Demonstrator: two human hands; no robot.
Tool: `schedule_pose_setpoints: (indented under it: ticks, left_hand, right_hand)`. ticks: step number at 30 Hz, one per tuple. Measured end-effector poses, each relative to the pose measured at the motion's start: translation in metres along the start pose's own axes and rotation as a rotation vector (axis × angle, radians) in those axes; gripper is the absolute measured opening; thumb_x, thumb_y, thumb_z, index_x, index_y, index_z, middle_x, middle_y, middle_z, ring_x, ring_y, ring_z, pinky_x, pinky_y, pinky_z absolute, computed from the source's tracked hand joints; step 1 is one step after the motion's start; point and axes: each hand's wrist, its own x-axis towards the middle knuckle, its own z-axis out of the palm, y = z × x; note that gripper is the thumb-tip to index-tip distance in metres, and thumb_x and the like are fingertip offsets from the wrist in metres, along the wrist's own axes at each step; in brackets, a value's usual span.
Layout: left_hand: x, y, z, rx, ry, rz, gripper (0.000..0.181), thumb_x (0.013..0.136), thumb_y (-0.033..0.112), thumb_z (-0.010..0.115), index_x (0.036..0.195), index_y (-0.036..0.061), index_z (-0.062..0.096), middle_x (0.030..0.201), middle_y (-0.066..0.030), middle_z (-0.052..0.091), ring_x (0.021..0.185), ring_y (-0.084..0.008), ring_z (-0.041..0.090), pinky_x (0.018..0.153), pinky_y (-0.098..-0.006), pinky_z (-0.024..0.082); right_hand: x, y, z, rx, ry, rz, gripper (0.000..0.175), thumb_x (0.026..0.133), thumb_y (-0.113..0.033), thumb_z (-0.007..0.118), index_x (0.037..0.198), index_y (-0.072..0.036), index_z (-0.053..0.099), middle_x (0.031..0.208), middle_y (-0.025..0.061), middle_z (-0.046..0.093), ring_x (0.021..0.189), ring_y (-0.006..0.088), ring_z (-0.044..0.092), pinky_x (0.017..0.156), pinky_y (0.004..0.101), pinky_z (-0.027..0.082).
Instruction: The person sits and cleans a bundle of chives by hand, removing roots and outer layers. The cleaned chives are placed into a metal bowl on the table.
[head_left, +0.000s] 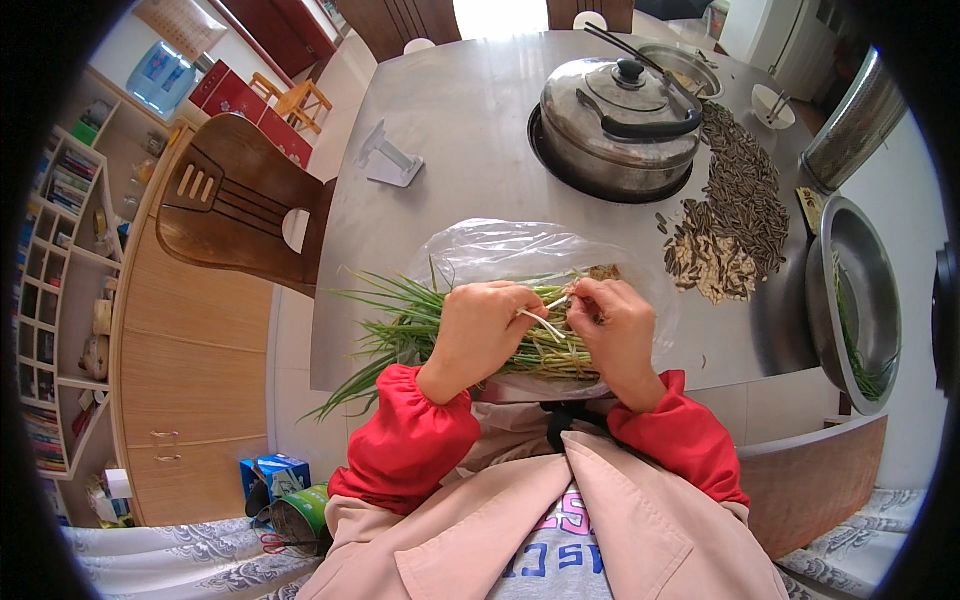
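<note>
My left hand (484, 330) pinches the white stems of a few spring onions (545, 322) between thumb and fingers. Close on the right, my right hand (611, 322) has its fingertips closed on the root end of these stems. Below both hands, a heap of spring onions (405, 326) lies on a clear plastic bag (495, 244) at the near edge of the metal table. Their green leaves point left, and brown roots show at the upper right of the heap. Red sleeves cover both forearms.
A lidded steel pot (619, 142) sits in the round opening of the table (465, 172). Sunflower seeds (750, 202) and pale pieces lie right of it. A steel basin (832, 307) holding some greens is at the right edge. A grey plastic stand (394, 161) is at the left.
</note>
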Motion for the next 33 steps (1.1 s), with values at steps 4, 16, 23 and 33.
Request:
schedule_pose_setpoints:
  ticks: [4, 16, 23, 33]
  left_hand:
    - [-0.002, -0.001, -0.006, -0.018, -0.015, -0.01, 0.011, 0.075, 0.007, 0.072, 0.086, 0.0061, 0.074, 0.077, -0.0119, 0.068, 0.063, -0.0244, 0.065, 0.059, -0.0326, 0.051]
    - [-0.003, -0.009, -0.023, 0.016, 0.016, -0.066, 0.01, 0.078, 0.012, 0.07, 0.086, 0.012, 0.074, 0.076, -0.0069, 0.067, 0.066, -0.0257, 0.065, 0.06, -0.0359, 0.05]
    - [0.001, -0.007, -0.019, -0.023, 0.01, -0.03, 0.011, 0.078, 0.012, 0.07, 0.088, 0.0125, 0.074, 0.076, -0.0073, 0.067, 0.067, -0.0263, 0.065, 0.061, -0.0362, 0.05]
    - [0.003, -0.008, -0.022, 0.026, 0.017, -0.015, 0.012, 0.077, 0.005, 0.071, 0.088, 0.0062, 0.073, 0.076, -0.0095, 0.067, 0.058, -0.0209, 0.061, 0.056, -0.0309, 0.047]
  right_hand:
    - [-0.001, 0.01, -0.006, 0.037, 0.019, 0.128, 0.011, 0.076, -0.006, 0.069, 0.086, -0.003, 0.066, 0.073, 0.011, 0.062, 0.068, 0.0279, 0.061, 0.063, 0.0371, 0.049]
    - [0.006, 0.016, -0.026, -0.105, -0.118, 0.115, 0.033, 0.076, -0.006, 0.069, 0.109, -0.009, 0.07, 0.106, 0.0126, 0.065, 0.074, 0.0276, 0.066, 0.07, 0.0356, 0.053]
    - [0.016, 0.002, -0.02, 0.341, -0.292, 0.103, 0.027, 0.085, 0.001, 0.066, 0.112, -0.002, 0.068, 0.112, 0.0126, 0.064, 0.082, 0.0184, 0.065, 0.069, 0.0295, 0.052]
    - [0.017, 0.007, -0.02, 0.267, -0.288, 0.043, 0.013, 0.086, -0.002, 0.067, 0.099, 0.001, 0.07, 0.091, 0.0114, 0.067, 0.081, 0.0212, 0.065, 0.072, 0.0292, 0.05]
